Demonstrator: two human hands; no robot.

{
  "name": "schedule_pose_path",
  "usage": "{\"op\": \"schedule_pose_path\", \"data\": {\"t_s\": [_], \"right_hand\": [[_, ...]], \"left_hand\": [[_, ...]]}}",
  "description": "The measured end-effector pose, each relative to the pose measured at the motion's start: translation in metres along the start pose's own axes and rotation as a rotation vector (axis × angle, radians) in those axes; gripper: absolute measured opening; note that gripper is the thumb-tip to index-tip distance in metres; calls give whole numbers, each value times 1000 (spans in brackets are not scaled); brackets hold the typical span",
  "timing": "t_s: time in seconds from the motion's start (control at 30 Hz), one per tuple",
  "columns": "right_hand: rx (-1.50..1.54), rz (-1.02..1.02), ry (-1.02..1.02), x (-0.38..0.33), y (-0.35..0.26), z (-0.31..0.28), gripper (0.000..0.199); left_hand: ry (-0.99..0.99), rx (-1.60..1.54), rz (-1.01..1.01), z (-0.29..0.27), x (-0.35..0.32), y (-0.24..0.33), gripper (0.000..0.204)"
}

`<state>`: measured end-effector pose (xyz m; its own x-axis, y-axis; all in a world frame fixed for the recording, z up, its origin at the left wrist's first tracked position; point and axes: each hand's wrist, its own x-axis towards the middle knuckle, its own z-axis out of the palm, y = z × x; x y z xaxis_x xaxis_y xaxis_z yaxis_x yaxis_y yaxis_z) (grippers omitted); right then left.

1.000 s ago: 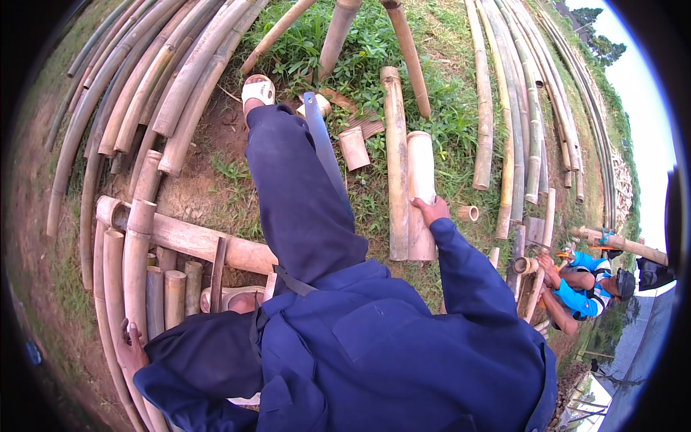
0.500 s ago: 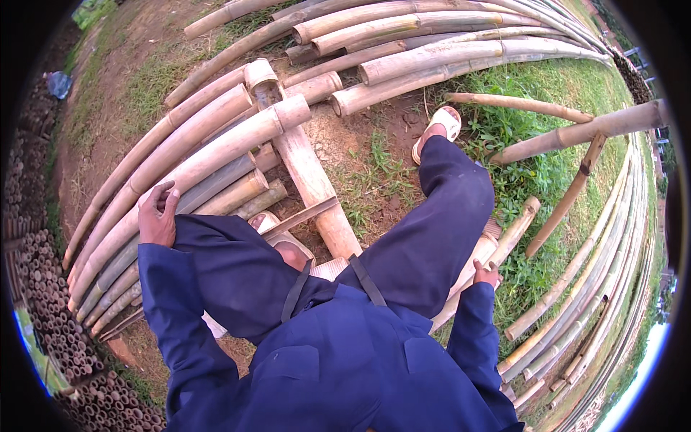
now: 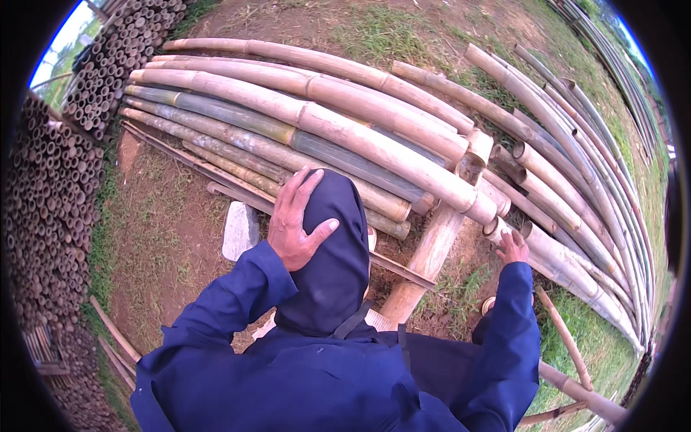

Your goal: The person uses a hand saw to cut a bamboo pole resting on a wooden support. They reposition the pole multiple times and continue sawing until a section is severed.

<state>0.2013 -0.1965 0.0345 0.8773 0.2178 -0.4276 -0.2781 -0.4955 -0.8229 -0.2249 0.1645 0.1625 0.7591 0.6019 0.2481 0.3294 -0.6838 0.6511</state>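
My left hand (image 3: pixel 294 223) lies spread over my bent knee (image 3: pixel 332 234), thumb apart from the fingers, holding nothing. Out to the right, my right hand (image 3: pixel 512 248) reaches forward with its fingers at the cut end of a pale bamboo pole (image 3: pixel 576 283); it looks to touch the pole without wrapping round it. Ahead of my knee, several long bamboo poles (image 3: pixel 385 147) lie side by side, their right ends by a thick pale log (image 3: pixel 426 263) with a hollowed top. A thin flat strip (image 3: pixel 400 270) crosses the log near my foot.
More bamboo poles (image 3: pixel 612 194) fan out at the right. Stacked bamboo (image 3: pixel 54 187) shows its round cut ends at the far left. A grey-white block (image 3: pixel 240 230) sits on the soil left of my knee. Propped poles (image 3: pixel 586 396) stand at the lower right.
My view has swung left. The left hand now lies spread on my knee. My right hand has gone from beside my right leg forward to the bamboo pole's end.
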Motion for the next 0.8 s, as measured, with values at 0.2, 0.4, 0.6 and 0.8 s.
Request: {"op": "schedule_pose_path", "data": {"t_s": [0.2,0.4,0.6,0.8], "right_hand": [[-22,-74,-31,42,28,90,50],[-245,-267,253,17,18,92,48],[-282,-335,147,15,-33,129,47],[-462,-207,213,32,-124,208,67]], "left_hand": [[138,-74,-56,-16,-12,-25,65],[162,-107,-41,-11,-1,-29,59],[136,-78,-47,-9,5,-31,59],[108,-146,-65,-11,3,-32,60]]}}
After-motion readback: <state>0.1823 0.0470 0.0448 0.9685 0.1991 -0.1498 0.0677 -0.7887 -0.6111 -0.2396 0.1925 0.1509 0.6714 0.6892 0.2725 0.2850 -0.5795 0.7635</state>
